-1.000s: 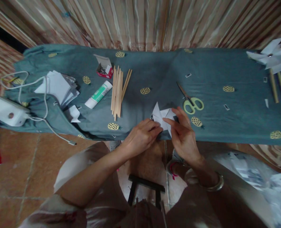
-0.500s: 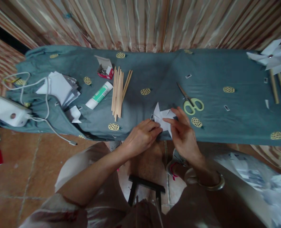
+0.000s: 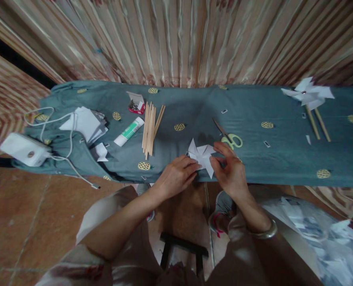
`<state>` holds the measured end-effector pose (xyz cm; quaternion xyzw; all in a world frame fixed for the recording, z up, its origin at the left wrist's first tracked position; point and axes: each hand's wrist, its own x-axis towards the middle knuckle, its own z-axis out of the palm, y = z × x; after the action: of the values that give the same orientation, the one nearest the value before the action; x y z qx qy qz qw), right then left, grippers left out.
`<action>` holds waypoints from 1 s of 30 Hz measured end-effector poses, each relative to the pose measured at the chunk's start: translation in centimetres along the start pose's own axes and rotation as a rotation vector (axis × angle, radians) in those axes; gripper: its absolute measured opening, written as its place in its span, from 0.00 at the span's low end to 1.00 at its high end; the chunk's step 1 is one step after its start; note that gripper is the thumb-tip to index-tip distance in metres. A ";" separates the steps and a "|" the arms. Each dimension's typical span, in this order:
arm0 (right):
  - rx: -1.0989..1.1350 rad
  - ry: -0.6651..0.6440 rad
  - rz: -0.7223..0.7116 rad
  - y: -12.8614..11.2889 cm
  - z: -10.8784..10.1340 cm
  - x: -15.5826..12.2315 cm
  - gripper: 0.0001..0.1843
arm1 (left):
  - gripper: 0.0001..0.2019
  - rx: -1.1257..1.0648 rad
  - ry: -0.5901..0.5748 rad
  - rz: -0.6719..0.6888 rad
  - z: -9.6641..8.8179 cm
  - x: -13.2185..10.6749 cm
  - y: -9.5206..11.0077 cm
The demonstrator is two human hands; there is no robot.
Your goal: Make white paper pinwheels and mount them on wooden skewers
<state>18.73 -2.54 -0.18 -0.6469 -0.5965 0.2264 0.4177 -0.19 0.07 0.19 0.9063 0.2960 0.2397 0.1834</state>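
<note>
A white paper pinwheel (image 3: 202,155) with pointed blades lies at the front edge of the cloth-covered table. The fingers of my left hand (image 3: 178,174) are closed on its lower left part, the thumb hidden beneath or behind them. On the other side, my right hand (image 3: 231,171) is bent around the right-hand blades, its thumb on the paper and its forefinger at the upper right tip. Just beyond that hand lie scissors (image 3: 234,140) with light green handles, blades pointing away to the left.
Wooden sticks (image 3: 149,129), a glue stick (image 3: 129,131) and an open red box of pins (image 3: 136,104) lie left of centre. Farther left are stacked papers (image 3: 85,125) and a white device with cables (image 3: 26,149). A pinwheel with sticks (image 3: 309,94) rests far right.
My right forefinger has left the middle of the paper, and that hand now bends round its right side. My left hand keeps its hold. The view has shifted.
</note>
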 end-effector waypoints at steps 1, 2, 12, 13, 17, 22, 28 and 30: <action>-0.008 -0.006 0.008 -0.1 0.0 0.1 0.21 | 0.10 -0.004 0.003 -0.012 -0.1 0.0 0.0; -0.012 -0.012 0.015 -0.3 0.1 0.1 0.21 | 0.10 -0.007 0.007 -0.025 -0.3 0.0 -0.1; -0.127 0.042 -0.029 -1.0 1.3 1.5 0.21 | 0.11 0.014 0.265 -0.200 -3.9 -0.5 -3.7; -0.148 0.048 -0.038 -1.1 1.4 1.6 0.21 | 0.10 0.017 0.300 -0.233 -4.4 -0.7 -4.3; -0.184 0.060 -0.047 -1.2 1.9 2.2 0.21 | 0.09 0.048 0.372 -0.336 -6.0 -1.4 -6.3; -0.201 0.054 -0.074 -1.1 2.6 2.6 0.20 | 0.08 0.065 0.467 -0.451 -7.7 -1.6 -8.2; -0.209 0.066 -0.090 -1.0 3.1 3.2 0.19 | 0.08 0.082 0.563 -0.561 -9.4 -1.2 -10.2; -0.197 0.068 -0.093 -0.8 3.1 3.4 0.18 | 0.07 0.078 0.585 -0.593 -9.7 -1.0 -10.8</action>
<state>16.41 1.54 -0.50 -0.6639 -0.6306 0.1246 0.3821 -11.01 9.45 2.73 0.6818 0.5925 0.4126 0.1179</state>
